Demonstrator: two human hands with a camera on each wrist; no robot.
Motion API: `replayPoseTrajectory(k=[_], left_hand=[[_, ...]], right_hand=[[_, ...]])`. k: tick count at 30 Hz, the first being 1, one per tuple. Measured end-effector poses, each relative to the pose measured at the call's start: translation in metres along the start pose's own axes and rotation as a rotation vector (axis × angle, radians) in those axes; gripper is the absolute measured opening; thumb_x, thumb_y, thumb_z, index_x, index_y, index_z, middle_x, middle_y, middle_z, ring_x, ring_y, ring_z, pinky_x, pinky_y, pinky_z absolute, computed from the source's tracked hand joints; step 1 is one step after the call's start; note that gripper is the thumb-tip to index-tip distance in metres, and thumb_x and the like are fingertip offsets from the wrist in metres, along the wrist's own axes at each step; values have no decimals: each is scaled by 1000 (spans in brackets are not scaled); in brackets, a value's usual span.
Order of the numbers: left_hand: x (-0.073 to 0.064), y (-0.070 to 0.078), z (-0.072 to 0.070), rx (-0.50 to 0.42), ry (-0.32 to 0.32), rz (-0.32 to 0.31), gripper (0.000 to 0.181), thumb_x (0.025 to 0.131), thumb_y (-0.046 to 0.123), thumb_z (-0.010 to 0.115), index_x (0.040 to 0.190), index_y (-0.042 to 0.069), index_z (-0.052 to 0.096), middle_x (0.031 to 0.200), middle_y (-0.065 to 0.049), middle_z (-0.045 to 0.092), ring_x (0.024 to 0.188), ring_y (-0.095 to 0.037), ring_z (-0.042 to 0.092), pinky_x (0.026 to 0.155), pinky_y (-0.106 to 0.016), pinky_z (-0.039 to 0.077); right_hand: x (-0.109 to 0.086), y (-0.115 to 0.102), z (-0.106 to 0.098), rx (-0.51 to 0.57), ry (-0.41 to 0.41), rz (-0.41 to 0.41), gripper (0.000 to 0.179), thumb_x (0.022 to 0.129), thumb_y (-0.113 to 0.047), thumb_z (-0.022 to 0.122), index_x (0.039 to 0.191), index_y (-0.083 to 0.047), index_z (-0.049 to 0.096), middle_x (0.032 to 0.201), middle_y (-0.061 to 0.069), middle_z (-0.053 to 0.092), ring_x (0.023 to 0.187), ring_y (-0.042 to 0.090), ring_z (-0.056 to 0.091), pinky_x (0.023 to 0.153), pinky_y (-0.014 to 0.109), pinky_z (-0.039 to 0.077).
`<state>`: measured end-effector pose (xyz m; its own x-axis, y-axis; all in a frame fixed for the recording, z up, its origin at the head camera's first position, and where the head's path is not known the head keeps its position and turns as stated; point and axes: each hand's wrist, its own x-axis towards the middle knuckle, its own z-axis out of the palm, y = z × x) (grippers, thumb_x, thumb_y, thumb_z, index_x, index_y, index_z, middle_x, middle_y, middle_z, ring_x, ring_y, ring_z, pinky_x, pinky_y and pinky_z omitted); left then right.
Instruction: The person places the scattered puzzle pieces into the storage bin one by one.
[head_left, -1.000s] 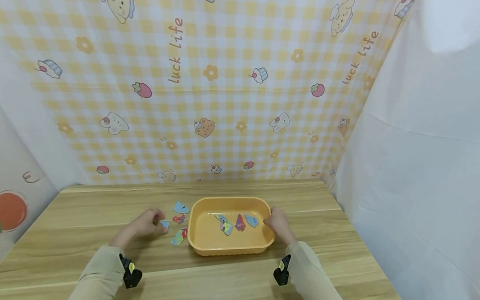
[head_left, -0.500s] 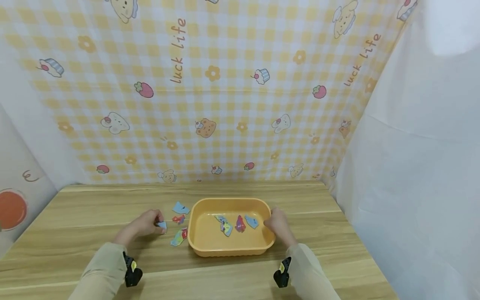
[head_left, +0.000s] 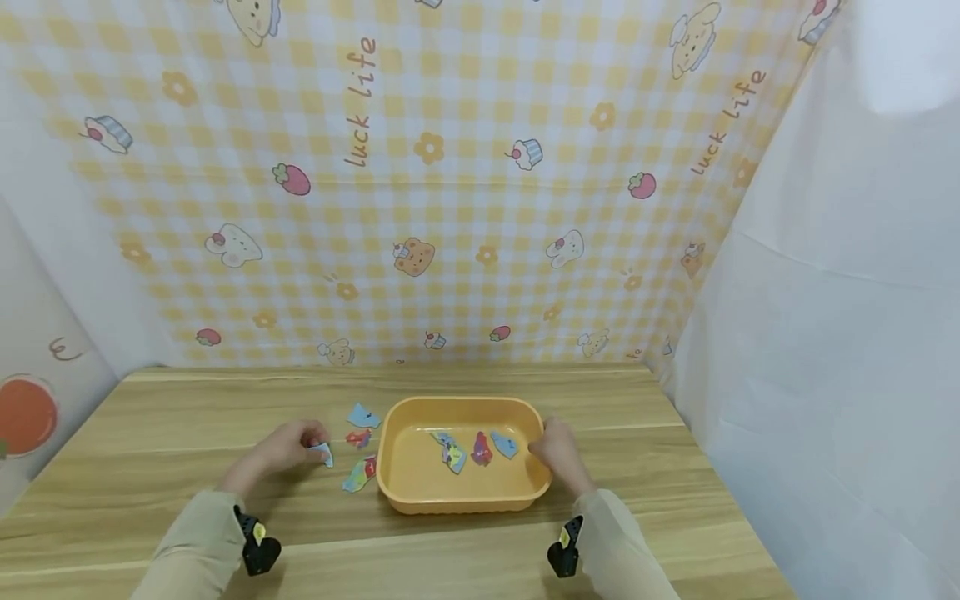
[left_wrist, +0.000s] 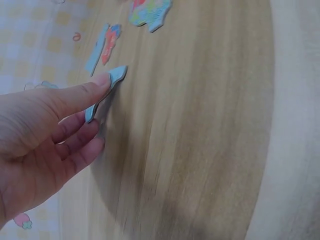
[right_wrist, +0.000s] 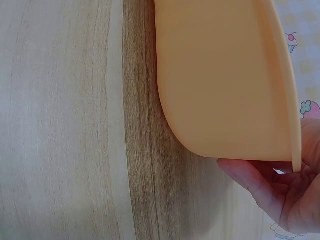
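The left hand pinches a pale blue piece between thumb and fingers, tilted up on edge over the wooden table; whether its lower edge touches the wood is hard to tell. The right hand grips the right end of the yellow tray at its rim. Between the left hand and the tray lie 3 loose pieces: a blue scrap, a red scrap and a multicoloured scrap. Inside the tray are a yellow-and-blue cluster, perhaps 2 pieces overlapping, a red-purple piece and a marked blue piece.

The step in hand looks like lifting 1 piece while steadying the tray. The next move seems to call for a secure pinch, clearance over the 3 neighbours, and a steady right hand.
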<state>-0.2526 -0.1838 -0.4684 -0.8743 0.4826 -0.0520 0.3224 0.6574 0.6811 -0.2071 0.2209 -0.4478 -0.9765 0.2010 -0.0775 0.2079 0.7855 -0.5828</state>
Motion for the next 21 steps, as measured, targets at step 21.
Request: replayPoseTrajectory(k=[21], left_hand=[[-1, 16, -19, -157, -4, -62, 23, 88, 14, 57, 100, -6, 55, 91, -13, 59, 79, -17, 55, 64, -30, 50]], right_hand=[[1, 2, 0, 17, -6, 11, 21, 67, 5, 59, 86, 10, 62, 73, 13, 62, 60, 16, 52, 52, 27, 49]])
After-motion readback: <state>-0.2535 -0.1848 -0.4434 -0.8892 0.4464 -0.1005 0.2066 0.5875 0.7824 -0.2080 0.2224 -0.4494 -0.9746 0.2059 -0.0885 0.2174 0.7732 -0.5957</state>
